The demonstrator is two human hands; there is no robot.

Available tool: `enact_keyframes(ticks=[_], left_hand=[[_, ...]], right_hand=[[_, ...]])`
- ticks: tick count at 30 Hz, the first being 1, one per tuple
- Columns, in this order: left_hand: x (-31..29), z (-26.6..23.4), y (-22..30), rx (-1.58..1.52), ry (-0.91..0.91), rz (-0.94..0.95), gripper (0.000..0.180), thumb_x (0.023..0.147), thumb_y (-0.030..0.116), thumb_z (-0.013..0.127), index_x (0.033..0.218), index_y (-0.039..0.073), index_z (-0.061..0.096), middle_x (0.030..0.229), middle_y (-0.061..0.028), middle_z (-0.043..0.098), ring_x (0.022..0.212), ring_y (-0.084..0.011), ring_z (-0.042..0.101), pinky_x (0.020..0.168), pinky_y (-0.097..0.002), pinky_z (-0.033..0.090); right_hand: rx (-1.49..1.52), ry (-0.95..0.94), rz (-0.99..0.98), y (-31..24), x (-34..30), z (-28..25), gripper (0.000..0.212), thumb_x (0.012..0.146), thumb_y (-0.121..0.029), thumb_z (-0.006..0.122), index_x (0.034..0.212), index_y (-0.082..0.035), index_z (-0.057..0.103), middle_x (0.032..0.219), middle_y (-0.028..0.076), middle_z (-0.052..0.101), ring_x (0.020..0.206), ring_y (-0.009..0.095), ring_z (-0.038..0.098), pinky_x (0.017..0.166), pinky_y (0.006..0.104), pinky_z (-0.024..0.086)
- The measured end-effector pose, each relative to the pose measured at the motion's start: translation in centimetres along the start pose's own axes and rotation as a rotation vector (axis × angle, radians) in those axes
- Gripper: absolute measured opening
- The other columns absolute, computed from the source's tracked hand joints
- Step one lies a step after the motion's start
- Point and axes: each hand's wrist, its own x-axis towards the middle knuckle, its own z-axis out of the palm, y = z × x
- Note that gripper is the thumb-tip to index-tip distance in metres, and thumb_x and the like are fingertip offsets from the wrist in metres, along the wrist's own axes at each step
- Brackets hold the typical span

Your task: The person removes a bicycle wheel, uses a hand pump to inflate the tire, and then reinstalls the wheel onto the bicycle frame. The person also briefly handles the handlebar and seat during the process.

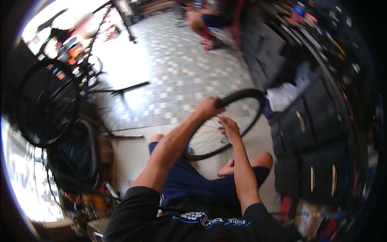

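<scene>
While hands (208, 108) hold wheel (244, 93), bag (280, 97) sits by cabinet (320, 117)

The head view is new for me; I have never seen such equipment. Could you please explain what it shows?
There is no robot: the wearer has a wide camera on the head, looking down, so straight edges bend. The left hand grips a bicycle wheel by its edge. The right hand is close to its inner side; whether it touches is unclear. Beyond is a tiled floor, with a dark bicycle at left and another person on a red chair.
</scene>
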Motion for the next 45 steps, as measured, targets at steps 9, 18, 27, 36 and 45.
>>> enact_keyframes(ticks=[9, 18, 27, 36, 45], left_hand=[[-2.0, -0.2, 0.5, -0.031, 0.056, 0.002, 0.063, 0.082, 0.054, 0.074, 0.115, 0.002, 0.060, 0.105, -0.0230, 0.064, 0.097, -0.0431, 0.066, 0.085, -0.0493, 0.052], [-1.9, -0.6, 1.5, -0.026, 0.054, -0.052, 0.063, 0.084, 0.052, 0.074, 0.117, 0.000, 0.058, 0.107, -0.0225, 0.063, 0.097, -0.0422, 0.066, 0.086, -0.0483, 0.053], [-2.5, -0.3, 0.4, -0.039, 0.100, -0.087, 0.059, 0.085, 0.052, 0.073, 0.114, 0.003, 0.060, 0.105, -0.0201, 0.064, 0.098, -0.0406, 0.066, 0.084, -0.0484, 0.053], [-2.7, -0.6, 0.6, -0.047, 0.124, -0.111, 0.057, 0.086, 0.053, 0.071, 0.110, 0.002, 0.060, 0.105, -0.0211, 0.064, 0.096, -0.0408, 0.067, 0.084, -0.0486, 0.053], [-2.5, -1.0, 1.3, -0.054, 0.092, -0.093, 0.060, 0.086, 0.053, 0.070, 0.112, 0.001, 0.059, 0.107, -0.0220, 0.063, 0.098, -0.0409, 0.066, 0.085, -0.0482, 0.053]], right_hand=[[0.635, -0.131, 0.148, 5.1, 2.4, 3.1, 0.022, 0.106, -0.031, 0.054, 0.120, -0.017, 0.061, 0.111, -0.005, 0.067, 0.066, 0.008, 0.051, 0.045, 0.0202, 0.033], [0.838, -0.237, 0.170, 3.5, 2.8, 2.9, 0.019, 0.105, -0.034, 0.055, 0.115, -0.018, 0.060, 0.096, -0.003, 0.062, 0.066, 0.010, 0.050, 0.046, 0.0210, 0.033], [0.717, -0.203, 0.186, 3.3, 3.2, 3.2, 0.017, 0.105, -0.028, 0.057, 0.108, -0.013, 0.064, 0.088, -0.003, 0.057, 0.064, 0.007, 0.048, 0.045, 0.0197, 0.033], [0.824, -0.335, 0.132, 3.3, 3.0, 2.9, 0.013, 0.103, -0.023, 0.061, 0.110, -0.012, 0.062, 0.087, -0.006, 0.057, 0.062, 0.003, 0.044, 0.044, 0.0174, 0.031], [0.728, -0.228, 0.191, 2.7, 2.7, 2.3, 0.022, 0.103, -0.029, 0.060, 0.120, -0.015, 0.061, 0.097, -0.006, 0.061, 0.066, 0.007, 0.048, 0.045, 0.0179, 0.034]])
